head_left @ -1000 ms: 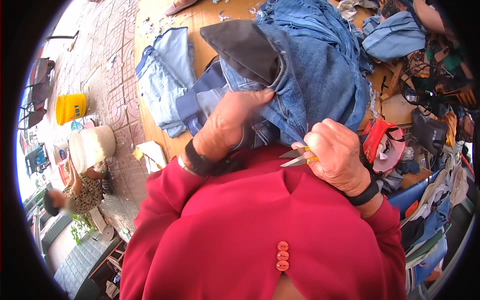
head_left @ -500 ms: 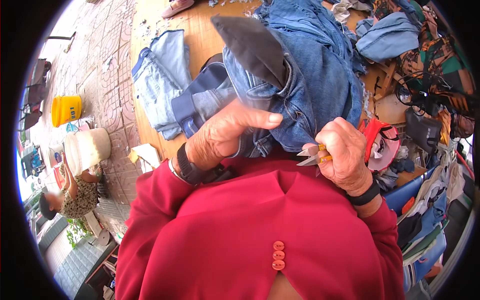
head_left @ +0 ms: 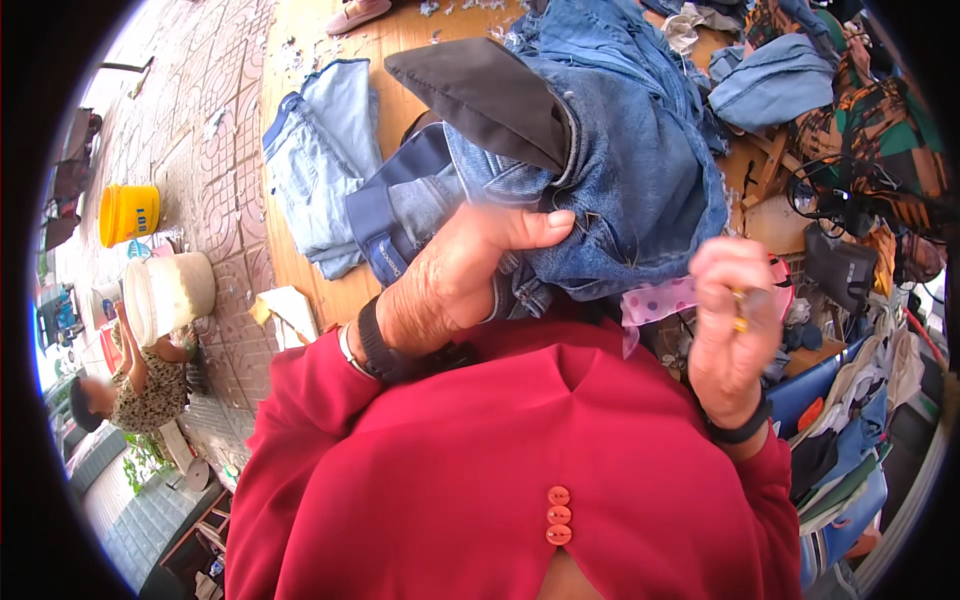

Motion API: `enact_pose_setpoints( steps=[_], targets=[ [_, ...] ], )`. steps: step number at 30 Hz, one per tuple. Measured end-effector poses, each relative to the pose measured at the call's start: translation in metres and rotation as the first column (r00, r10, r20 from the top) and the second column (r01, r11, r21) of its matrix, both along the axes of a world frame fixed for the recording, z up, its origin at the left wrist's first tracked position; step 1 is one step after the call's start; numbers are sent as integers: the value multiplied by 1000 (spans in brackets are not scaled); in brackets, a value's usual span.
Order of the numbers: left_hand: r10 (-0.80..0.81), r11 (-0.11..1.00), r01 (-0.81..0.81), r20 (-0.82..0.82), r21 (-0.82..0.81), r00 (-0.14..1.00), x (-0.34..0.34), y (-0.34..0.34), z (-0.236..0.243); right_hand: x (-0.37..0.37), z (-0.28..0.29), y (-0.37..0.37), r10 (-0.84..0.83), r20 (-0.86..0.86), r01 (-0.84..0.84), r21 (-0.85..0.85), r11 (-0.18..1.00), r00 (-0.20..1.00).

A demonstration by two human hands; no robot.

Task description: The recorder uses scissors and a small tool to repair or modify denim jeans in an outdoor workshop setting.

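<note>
Bunched in front of me is a pair of blue jeans (head_left: pixel 640 190), with a dark grey pocket lining (head_left: pixel 490 100) sticking out toward the upper left. My left hand (head_left: pixel 460 250) is closed on the denim near the waist, its thumb pressed on top and the other fingers mostly hidden under the fabric. To the right of the jeans, my right hand (head_left: pixel 735 330) is smeared by motion. It is closed round small scissors with yellow handles (head_left: pixel 740 310); their blades cannot be made out. A pink dotted cloth (head_left: pixel 660 300) lies between this hand and the jeans.
Folded light-blue jeans (head_left: pixel 325 150) lie on the wooden table (head_left: pixel 410 40) at left. Cloth scraps and a camouflage-patterned fabric (head_left: pixel 860 130) pile up at right. Beyond the table's left edge are a yellow bucket (head_left: pixel 130 215), a white bucket (head_left: pixel 170 295) and a seated person (head_left: pixel 150 390).
My right hand with the scissors has moved right, away from the jeans, uncovering the pink dotted cloth. The pocket lining has swung left. My left hand has shifted slightly to the right.
</note>
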State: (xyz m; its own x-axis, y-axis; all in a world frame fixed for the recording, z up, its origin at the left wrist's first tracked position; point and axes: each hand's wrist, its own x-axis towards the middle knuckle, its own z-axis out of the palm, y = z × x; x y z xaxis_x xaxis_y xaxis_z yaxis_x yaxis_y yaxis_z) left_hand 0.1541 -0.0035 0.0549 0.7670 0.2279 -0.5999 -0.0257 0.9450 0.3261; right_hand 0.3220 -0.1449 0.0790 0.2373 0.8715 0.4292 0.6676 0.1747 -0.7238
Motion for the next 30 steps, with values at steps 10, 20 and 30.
enact_pose_setpoints(
  steps=[10, 20, 30],
  targets=[
    [84, 984, -101, 119, 144, 989, -8, -10, -11, -38, 41, -3, -264, -852, -461, -477, 748, 453],
    [149, 977, -167, 143, 129, 978, -9, -13, -8, -49, 23, -1, -339, -906, -535, -424, 731, 255],
    [161, 966, -190, 168, 176, 973, -7, -14, -10, -55, 23, 0, -384, -909, -477, -414, 775, 165]
  ],
)
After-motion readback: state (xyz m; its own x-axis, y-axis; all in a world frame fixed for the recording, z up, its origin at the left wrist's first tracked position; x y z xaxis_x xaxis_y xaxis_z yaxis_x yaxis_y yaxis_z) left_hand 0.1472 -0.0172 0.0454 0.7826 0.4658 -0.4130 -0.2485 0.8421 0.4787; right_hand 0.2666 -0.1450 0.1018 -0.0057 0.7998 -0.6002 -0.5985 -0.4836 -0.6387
